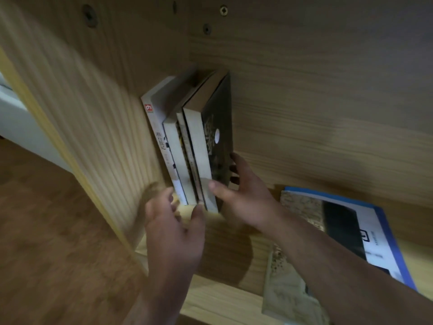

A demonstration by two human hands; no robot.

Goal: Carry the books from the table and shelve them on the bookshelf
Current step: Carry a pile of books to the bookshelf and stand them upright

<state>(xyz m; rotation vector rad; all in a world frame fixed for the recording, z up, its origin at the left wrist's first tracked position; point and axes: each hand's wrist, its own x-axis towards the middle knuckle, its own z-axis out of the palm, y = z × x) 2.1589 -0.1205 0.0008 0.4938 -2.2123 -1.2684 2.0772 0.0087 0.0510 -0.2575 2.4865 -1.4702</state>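
Books (187,146) stand in a short row at the left end of the shelf (225,299), leaning against the side panel (98,109), four or so paperbacks with pale spines and the outermost with a dark cover (218,127). They look light and fairly stiff, though the glossy covers would slide on one another (a squeeze across the whole row near the bottom edge seems the safest hold). The right hand (243,195) is pinching the dark-covered book, thumb on its spine and fingers (234,160) flat on the cover. The left hand (173,226) hovers just beside the row's foot, fingers loosely spread and gripping nothing. Further right, a blue-edged book (365,221) and a pale one (288,292) lie flat on the shelf, not yet stood upright.
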